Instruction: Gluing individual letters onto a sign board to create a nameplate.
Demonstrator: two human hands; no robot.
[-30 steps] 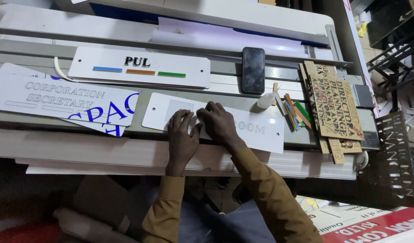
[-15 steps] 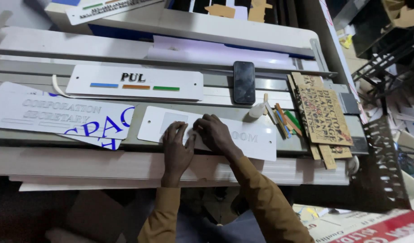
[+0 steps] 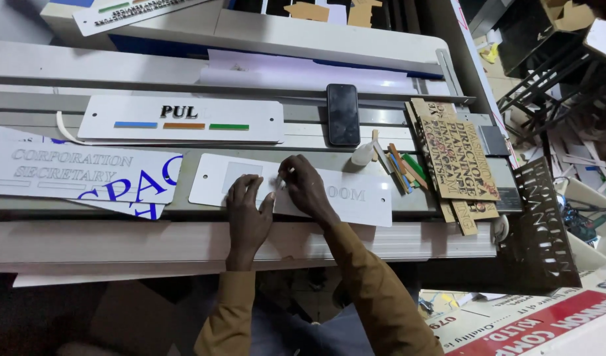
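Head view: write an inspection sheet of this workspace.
Surface: grey bench with rails.
Job's things: white sign plate flat on the bench.
Clutter: second white plate with three colour bars; black phone; brown cut-out lettering sheet; coloured strips.
Hands: left hand flat on the plate; right hand pinching something small at its face.
Cables: nothing seen.
Surroundings: dark metal frame at right.
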